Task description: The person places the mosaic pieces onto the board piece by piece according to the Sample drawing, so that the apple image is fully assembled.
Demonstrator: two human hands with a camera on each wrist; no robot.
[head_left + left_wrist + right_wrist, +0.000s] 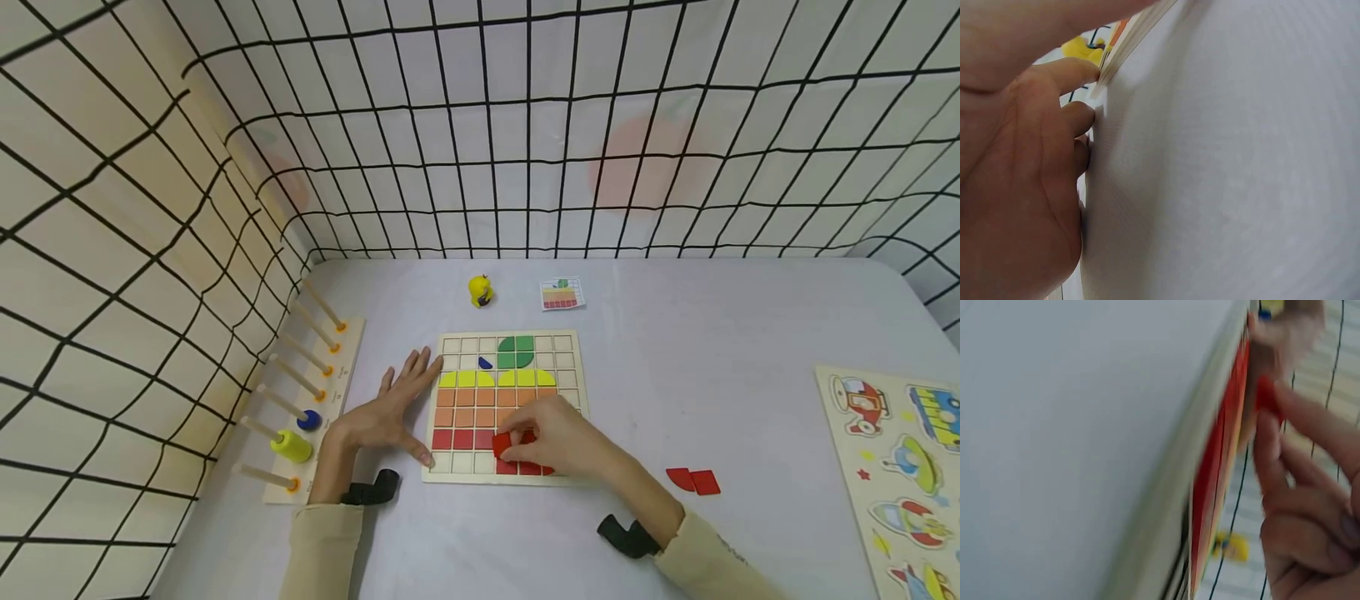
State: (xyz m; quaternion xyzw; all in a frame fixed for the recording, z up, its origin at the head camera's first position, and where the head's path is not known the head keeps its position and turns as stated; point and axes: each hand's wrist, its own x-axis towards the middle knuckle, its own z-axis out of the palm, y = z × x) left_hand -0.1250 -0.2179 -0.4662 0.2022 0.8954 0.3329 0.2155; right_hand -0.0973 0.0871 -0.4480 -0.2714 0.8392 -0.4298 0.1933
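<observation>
A wooden grid board (457, 478) lies on the table, partly filled with green, yellow, orange and red tiles in rows. My right hand (555, 435) is over its lower rows and pinches a red square tile (501, 446) between thumb and finger. The right wrist view shows that red tile (1267, 399) held a little off the board. With fingers spread, my left hand (384, 418) rests along the board's left edge, its thumb by the lower left corner. A small blue piece (485, 363) sits in the upper part of the grid. My right hand hides some lower cells.
Two red tiles (703, 482) lie right of the board. Behind it are a yellow toy figure (480, 290) and a small pattern card (562, 294). A peg stand (288, 492) stands at left, a picture puzzle board (851, 467) at far right. Black netting (528, 158) borders the table.
</observation>
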